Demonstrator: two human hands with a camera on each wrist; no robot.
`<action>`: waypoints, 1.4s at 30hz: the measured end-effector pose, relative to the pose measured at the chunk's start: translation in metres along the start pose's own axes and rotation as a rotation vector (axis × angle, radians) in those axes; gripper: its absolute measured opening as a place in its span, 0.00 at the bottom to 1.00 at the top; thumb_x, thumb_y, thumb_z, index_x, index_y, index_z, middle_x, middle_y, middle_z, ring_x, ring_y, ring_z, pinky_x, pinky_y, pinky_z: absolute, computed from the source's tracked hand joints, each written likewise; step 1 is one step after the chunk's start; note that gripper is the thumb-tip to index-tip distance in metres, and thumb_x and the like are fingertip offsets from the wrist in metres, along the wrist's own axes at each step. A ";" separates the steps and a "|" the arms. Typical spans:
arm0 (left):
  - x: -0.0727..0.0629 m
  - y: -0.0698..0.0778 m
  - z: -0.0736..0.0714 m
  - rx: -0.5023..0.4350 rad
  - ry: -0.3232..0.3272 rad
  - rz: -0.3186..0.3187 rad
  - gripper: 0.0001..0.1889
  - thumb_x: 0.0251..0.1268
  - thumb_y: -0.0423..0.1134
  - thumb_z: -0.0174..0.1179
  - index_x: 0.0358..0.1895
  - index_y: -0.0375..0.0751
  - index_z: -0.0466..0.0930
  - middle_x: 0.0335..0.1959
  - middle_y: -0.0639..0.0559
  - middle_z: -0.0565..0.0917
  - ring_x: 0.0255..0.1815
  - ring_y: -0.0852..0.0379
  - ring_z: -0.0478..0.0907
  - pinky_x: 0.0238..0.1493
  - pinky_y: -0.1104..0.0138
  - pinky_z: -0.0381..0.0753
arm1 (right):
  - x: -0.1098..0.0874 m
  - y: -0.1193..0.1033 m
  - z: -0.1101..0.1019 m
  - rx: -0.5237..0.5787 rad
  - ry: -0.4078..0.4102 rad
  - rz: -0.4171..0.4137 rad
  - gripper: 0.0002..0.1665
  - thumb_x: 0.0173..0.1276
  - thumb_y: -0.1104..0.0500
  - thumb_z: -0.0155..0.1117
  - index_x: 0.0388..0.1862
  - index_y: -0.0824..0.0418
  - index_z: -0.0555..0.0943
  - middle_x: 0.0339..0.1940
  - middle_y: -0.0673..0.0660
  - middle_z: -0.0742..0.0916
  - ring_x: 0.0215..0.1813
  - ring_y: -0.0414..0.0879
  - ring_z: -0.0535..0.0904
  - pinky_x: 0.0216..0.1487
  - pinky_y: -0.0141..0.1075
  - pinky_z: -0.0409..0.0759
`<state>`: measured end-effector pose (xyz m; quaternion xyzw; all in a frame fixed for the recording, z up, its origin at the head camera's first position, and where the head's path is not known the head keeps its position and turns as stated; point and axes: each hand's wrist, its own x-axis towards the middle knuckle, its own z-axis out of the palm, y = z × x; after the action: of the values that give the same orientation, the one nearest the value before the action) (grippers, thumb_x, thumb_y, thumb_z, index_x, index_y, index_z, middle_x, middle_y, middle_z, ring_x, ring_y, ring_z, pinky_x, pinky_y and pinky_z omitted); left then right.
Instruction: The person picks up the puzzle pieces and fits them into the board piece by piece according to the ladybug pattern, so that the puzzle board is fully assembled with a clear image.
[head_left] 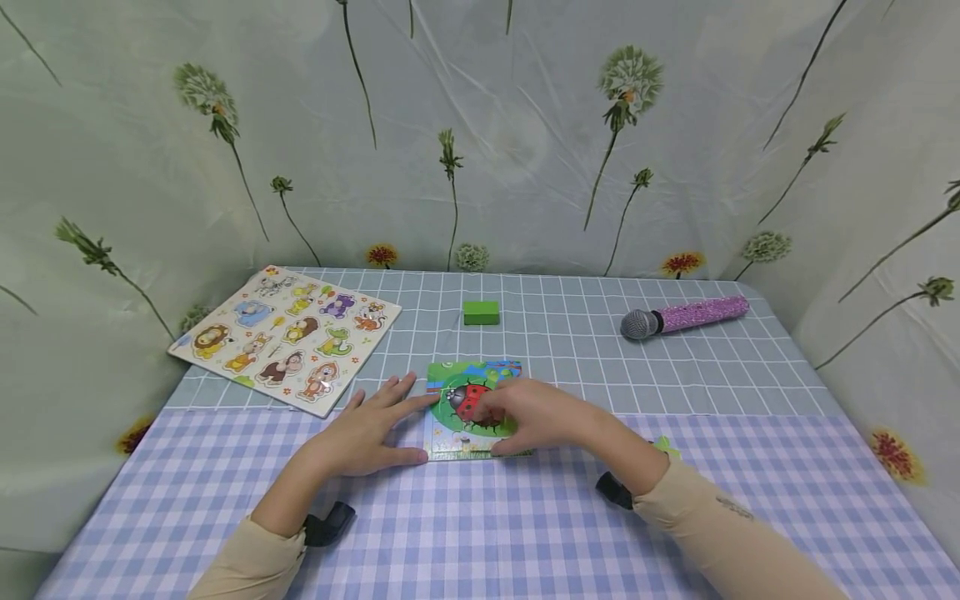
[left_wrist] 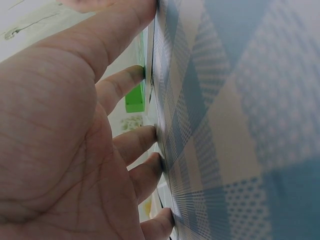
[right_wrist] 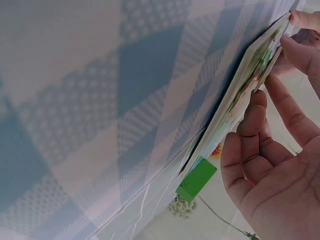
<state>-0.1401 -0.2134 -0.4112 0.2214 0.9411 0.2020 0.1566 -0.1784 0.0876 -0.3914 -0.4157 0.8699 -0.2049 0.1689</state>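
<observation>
A square ladybug jigsaw puzzle (head_left: pixel 450 429) lies in front of me, its tray edge showing along the near side. My left hand (head_left: pixel 362 437) is spread flat at its left, index fingertip and thumb touching the puzzle's left edge. Over the right part of the board, my right hand (head_left: pixel 543 414) pinches a puzzle piece (right_wrist: pixel 266 72) between thumb and fingers. That piece looks slightly tilted off the board in the right wrist view; in the head view the hand hides most of it. The left wrist view shows the left fingertips (left_wrist: pixel 134 73) on the surface.
A wooden animal puzzle board (head_left: pixel 300 333) lies at the back left. A green block (head_left: pixel 481 313) sits behind the ladybug puzzle, and a glittery purple microphone (head_left: pixel 697 315) at the back right. Something light green (head_left: pixel 663 447) shows partly behind the right forearm.
</observation>
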 end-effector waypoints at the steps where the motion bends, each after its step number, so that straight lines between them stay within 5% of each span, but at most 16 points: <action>1: 0.000 0.000 0.000 -0.001 0.000 0.000 0.44 0.68 0.65 0.70 0.84 0.64 0.64 0.90 0.40 0.52 0.90 0.30 0.48 0.80 0.22 0.43 | 0.001 -0.001 0.000 0.000 -0.004 0.003 0.21 0.63 0.54 0.82 0.56 0.52 0.89 0.45 0.46 0.89 0.45 0.39 0.79 0.50 0.32 0.82; 42: -0.001 0.001 -0.002 0.000 0.001 0.005 0.44 0.68 0.66 0.69 0.85 0.63 0.64 0.90 0.39 0.53 0.89 0.30 0.49 0.80 0.22 0.44 | 0.016 -0.002 0.002 0.020 -0.042 -0.034 0.17 0.63 0.56 0.83 0.51 0.53 0.90 0.37 0.46 0.86 0.40 0.40 0.77 0.44 0.28 0.77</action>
<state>-0.1396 -0.2134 -0.4088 0.2238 0.9406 0.2025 0.1557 -0.1858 0.0736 -0.3939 -0.4328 0.8570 -0.2074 0.1877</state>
